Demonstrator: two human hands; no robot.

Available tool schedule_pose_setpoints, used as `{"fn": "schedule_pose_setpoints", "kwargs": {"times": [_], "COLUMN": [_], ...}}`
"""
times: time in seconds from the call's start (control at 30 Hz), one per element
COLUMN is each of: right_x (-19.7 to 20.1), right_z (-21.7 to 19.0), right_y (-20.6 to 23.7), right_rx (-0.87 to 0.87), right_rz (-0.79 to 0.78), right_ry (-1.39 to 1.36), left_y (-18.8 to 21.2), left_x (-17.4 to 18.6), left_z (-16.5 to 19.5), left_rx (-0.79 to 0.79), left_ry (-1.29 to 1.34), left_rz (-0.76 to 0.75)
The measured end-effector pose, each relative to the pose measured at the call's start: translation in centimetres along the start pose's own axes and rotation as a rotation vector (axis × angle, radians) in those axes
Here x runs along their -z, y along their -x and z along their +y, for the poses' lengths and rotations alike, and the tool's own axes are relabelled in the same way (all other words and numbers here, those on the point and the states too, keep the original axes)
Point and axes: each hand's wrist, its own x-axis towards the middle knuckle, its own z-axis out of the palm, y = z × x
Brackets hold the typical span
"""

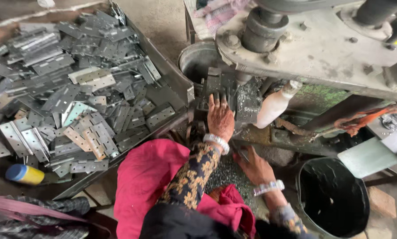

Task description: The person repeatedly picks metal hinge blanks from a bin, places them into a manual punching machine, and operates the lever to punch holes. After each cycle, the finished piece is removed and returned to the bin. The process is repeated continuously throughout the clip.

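Both hands at the press, beside a tray of metal plates

We see the left hand [220,118] laid flat, fingers spread wide, on the dark block [216,90] under the grey press [313,48]; the right hand [255,166] rests on metal shavings [227,172], though we cannot tell its grip. A white bottle [273,106] leans just right; the tray [169,73] of hinge plates [87,102] sits left, a black bucket [333,197] right

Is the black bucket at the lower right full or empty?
Empty, as far as can be seen: the black bucket stands upright by the right hand, and only its dark inner wall shows.
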Motion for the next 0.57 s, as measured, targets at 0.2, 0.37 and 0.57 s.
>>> {"fn": "schedule_pose_setpoints", "kwargs": {"times": [0.2, 0.37, 0.57], "right_x": [-4.9, -2.6, -5.7], "right_z": [1.0, 2.4, 4.8], "right_y": [2.8, -0.6, -1.1], "right_rx": [-0.026, 0.011, 0.035], "right_rz": [0.106, 0.026, 0.053], "right_ry": [0.063, 0.012, 0.013], "left_y": [1.0, -0.5, -2.3], "left_x": [0.0, 0.5, -1.9], "left_z": [0.1, -1.0, -0.4], "left_rx": [-0.035, -0.043, -0.002], "left_ry": [-0.012, -0.058, -0.073], "left_rz": [0.159, 0.004, 0.04]}}
